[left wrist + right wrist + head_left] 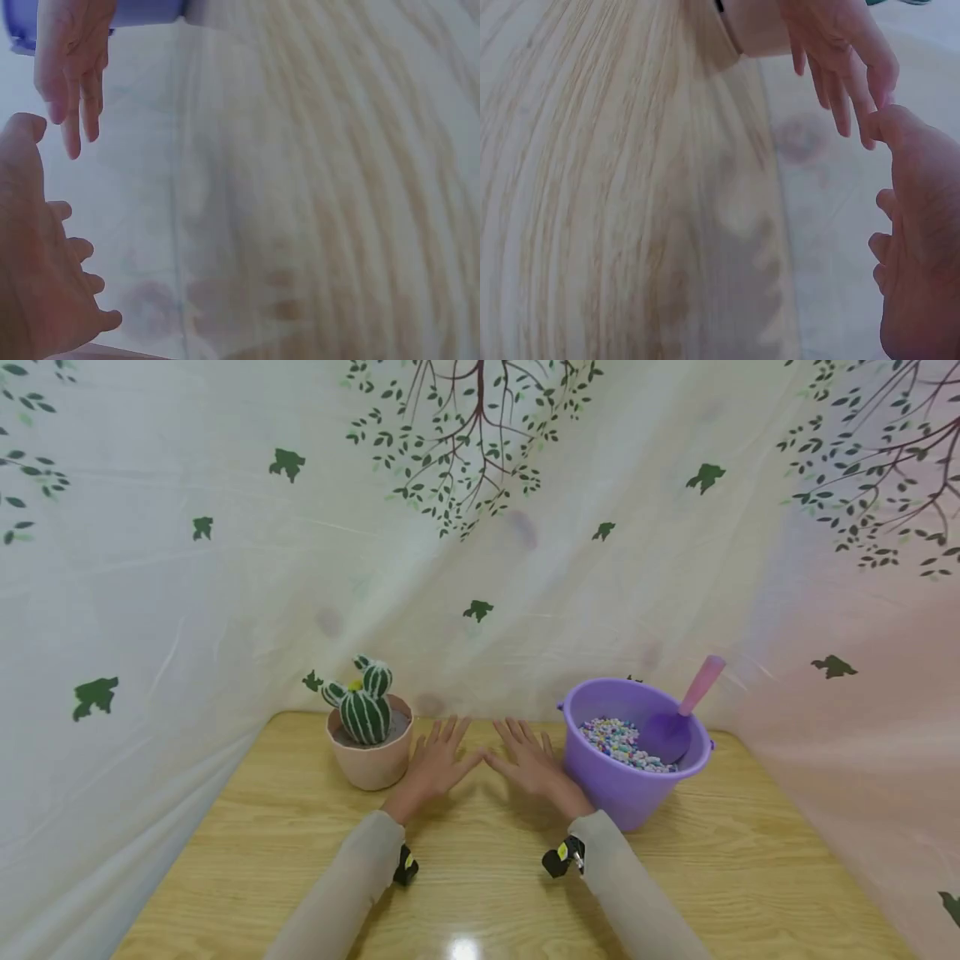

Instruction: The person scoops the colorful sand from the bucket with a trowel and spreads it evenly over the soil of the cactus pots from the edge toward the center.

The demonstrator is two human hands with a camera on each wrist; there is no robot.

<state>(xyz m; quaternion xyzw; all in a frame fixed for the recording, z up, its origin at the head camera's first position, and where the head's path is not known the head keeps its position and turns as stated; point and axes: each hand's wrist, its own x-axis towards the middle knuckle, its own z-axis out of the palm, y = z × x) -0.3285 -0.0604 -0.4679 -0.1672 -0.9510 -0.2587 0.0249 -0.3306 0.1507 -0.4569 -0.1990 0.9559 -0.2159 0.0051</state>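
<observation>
My left hand (437, 767) and my right hand (534, 765) are held out over the table with straight, spread fingers, holding nothing. Their thumbs point at each other and nearly meet in the head view. Just left of the left hand stands a cactus (365, 714) with white stripes in a pale pink pot (371, 767). Close by the right hand is a purple bucket (622, 797) of small multicoloured beads (611, 735). A scoop with a pink handle (702, 685) leans inside it, its purple blade partly in the beads. Both wrist views show the two hands, bare-palmed, with shadows on the wood.
The wooden table (465, 877) ends at the back against a pale curtain (405, 635) printed with leaves and branches. More curtain hangs at both sides. A small black camera sits on each wrist, at the left cuff (406, 866) and the right cuff (562, 857).
</observation>
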